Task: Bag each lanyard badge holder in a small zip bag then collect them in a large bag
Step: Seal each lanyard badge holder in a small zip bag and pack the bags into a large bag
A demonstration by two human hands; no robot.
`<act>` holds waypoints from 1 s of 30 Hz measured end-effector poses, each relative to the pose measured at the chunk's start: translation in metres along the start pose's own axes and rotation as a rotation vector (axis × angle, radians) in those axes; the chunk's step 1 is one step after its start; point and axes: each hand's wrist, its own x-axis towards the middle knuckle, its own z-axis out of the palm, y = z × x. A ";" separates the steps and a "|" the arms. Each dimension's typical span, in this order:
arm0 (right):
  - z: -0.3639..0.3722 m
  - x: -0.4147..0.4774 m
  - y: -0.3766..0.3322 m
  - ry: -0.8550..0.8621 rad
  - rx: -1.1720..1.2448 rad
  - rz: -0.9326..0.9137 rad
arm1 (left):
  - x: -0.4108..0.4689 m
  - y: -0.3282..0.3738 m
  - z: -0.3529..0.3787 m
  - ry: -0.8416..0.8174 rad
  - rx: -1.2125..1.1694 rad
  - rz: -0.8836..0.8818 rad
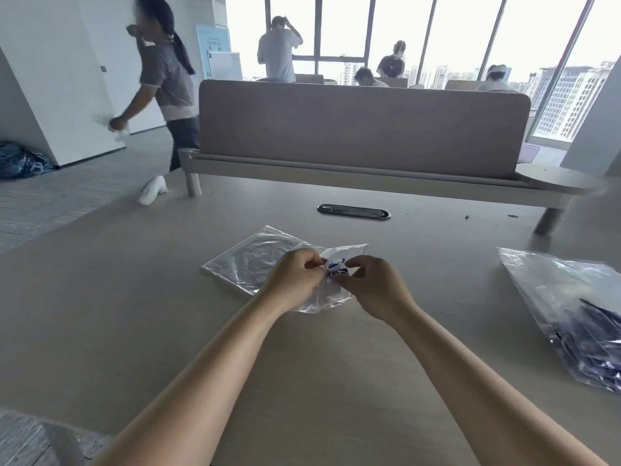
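Left hand (295, 274) and right hand (376, 284) meet over the counter (134, 297), the fingers and thumb of each curled in a pinch on the mouth of a small zip bag (331, 297) held just above the surface. A blue-and-white lanyard badge holder (336, 265) shows bunched at that mouth between the two hands, apparently part-way in; how much of it is inside is too small to tell. A flat clear bag (248, 260) lies on the counter under and behind the left hand. Well apart to the right sits a filled clear bag (564, 297) holding dark straps. The bagging step appears to be in hand. Next, the holder likely needs pushing fully down and the zip pressing closed along its length.
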 end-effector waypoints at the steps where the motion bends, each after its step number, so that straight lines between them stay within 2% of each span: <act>1: -0.001 -0.001 0.001 0.008 -0.114 -0.059 | 0.000 0.000 -0.002 -0.001 0.002 0.003; 4: -0.004 0.000 0.007 0.086 -0.239 -0.196 | -0.001 0.002 -0.007 -0.018 0.014 0.019; 8: -0.012 0.005 0.016 0.201 -0.310 -0.183 | 0.001 -0.003 -0.015 -0.076 0.017 0.043; 13: -0.011 0.008 0.018 0.061 -0.401 -0.170 | 0.001 -0.010 -0.022 -0.144 0.022 0.065; 21: -0.002 0.010 0.019 0.066 -0.246 -0.124 | -0.005 -0.012 -0.022 -0.144 0.074 0.048; 30: -0.011 0.003 0.015 0.077 -0.368 -0.092 | -0.026 -0.031 -0.028 -0.208 0.428 0.091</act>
